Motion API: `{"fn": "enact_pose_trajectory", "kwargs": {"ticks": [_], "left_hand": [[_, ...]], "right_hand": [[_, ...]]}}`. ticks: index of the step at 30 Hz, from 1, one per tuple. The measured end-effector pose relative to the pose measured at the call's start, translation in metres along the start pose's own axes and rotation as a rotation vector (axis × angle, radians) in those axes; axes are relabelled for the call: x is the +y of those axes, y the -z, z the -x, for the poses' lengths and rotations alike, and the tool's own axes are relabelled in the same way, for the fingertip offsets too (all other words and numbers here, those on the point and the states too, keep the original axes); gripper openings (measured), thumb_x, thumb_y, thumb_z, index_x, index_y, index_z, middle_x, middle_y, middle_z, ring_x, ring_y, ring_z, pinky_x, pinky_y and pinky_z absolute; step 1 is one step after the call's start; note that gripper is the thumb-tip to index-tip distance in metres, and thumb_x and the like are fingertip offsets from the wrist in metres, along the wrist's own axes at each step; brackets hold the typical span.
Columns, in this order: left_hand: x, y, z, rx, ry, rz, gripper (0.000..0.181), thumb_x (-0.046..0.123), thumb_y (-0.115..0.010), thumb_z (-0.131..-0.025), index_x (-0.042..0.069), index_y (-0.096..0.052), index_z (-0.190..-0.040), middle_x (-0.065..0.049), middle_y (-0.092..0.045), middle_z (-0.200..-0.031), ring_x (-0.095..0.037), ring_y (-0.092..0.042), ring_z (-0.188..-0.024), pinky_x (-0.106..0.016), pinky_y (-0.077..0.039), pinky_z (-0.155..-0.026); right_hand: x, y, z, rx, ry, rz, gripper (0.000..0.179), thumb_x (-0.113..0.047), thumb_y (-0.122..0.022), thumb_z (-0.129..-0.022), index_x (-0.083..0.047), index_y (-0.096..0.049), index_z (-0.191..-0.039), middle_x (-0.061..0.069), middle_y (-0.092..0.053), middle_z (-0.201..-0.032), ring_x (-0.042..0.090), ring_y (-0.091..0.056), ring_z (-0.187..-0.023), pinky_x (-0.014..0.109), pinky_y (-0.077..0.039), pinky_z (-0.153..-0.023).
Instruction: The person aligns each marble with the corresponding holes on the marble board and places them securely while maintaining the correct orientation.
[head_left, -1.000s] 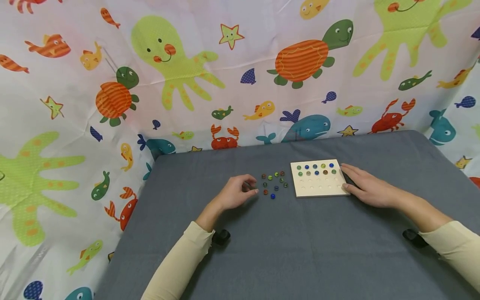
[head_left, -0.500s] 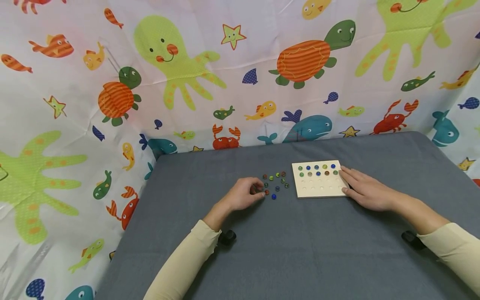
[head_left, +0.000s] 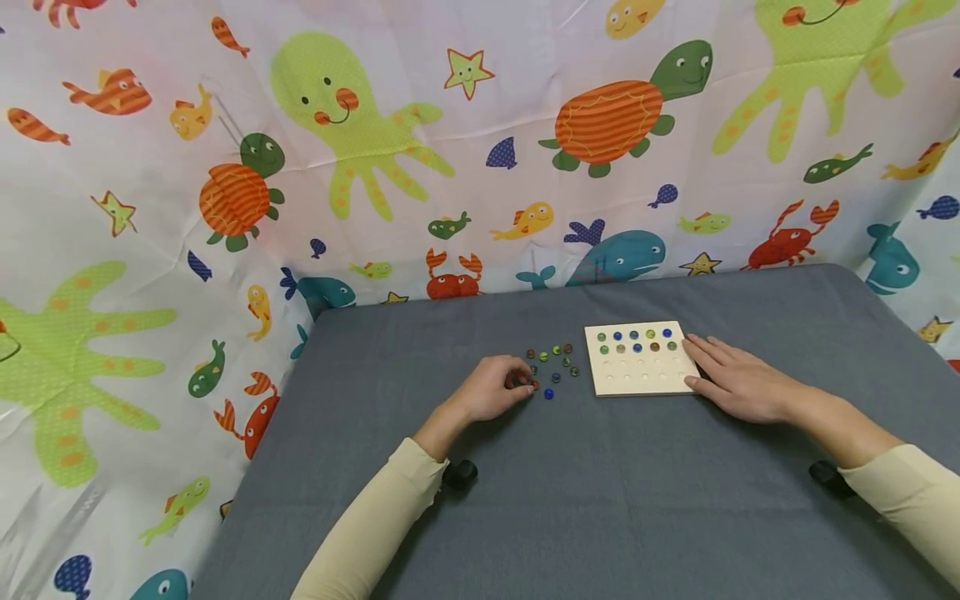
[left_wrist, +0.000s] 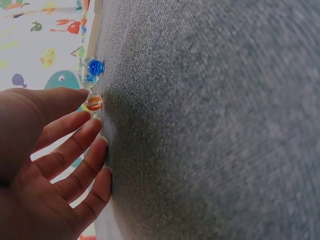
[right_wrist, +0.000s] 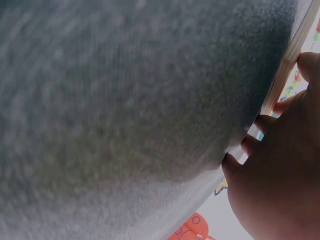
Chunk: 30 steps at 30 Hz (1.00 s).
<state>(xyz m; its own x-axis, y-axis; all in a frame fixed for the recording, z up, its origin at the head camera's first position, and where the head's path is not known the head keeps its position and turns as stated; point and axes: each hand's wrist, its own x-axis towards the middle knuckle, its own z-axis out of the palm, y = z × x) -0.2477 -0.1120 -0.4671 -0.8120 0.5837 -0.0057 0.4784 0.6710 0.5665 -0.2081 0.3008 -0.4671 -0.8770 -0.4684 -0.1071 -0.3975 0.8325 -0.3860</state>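
My left hand [head_left: 496,388] is low over the cloth at the left side of a loose group of glass marbles. Its thumb and index fingertips pinch an orange marble [left_wrist: 93,103], with the other fingers loosely bent beside it. A blue marble [head_left: 549,394] lies just right of the thumb. My right hand [head_left: 738,379] rests with fairly straight fingers along the right edge of a pale wooden board [head_left: 647,385]. Marbles fill the board's two back rows of hollows; the two front rows show bare hollows.
Several green, yellow and reddish marbles, including a yellow-green marble [head_left: 543,357], lie between the left hand and the board. A grey cloth [head_left: 570,500] covers the table. Behind it hangs a curtain [head_left: 480,183] printed with sea animals.
My left hand has moved right to the orange marble, its thumb and index finger closing around it. The right hand stays at the board's edge. The view has shifted slightly.
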Motion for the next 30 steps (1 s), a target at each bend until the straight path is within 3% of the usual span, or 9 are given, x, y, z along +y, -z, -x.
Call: {"fn": "enact_pose_trajectory", "kwargs": {"ticks": [22, 30], "left_hand": [[0.006, -0.0099, -0.0089, 0.031, 0.06, -0.029, 0.007, 0.019, -0.075, -0.096, 0.013, -0.074, -0.099, 0.005, -0.067, -0.086, -0.008, -0.057, -0.072, -0.027, -0.047, -0.07], [0.0052, -0.0074, -0.0072, 0.039, 0.074, 0.021, 0.008, 0.018, -0.074, -0.096, 0.013, -0.073, -0.101, 0.004, -0.069, -0.088, -0.007, -0.059, -0.073, -0.026, -0.048, -0.07]], "right_hand": [[0.0032, 0.0011, -0.0044, -0.02, -0.011, 0.04, 0.073, -0.044, -0.046, -0.109, 0.001, -0.022, -0.161, 0.027, -0.02, -0.165, 0.052, -0.018, -0.15, 0.067, -0.018, -0.116], [0.0035, 0.0027, -0.0023, -0.024, -0.009, 0.041, 0.073, -0.044, -0.044, -0.109, 0.001, -0.02, -0.161, 0.026, -0.019, -0.166, 0.051, -0.016, -0.151, 0.067, -0.016, -0.116]]}}
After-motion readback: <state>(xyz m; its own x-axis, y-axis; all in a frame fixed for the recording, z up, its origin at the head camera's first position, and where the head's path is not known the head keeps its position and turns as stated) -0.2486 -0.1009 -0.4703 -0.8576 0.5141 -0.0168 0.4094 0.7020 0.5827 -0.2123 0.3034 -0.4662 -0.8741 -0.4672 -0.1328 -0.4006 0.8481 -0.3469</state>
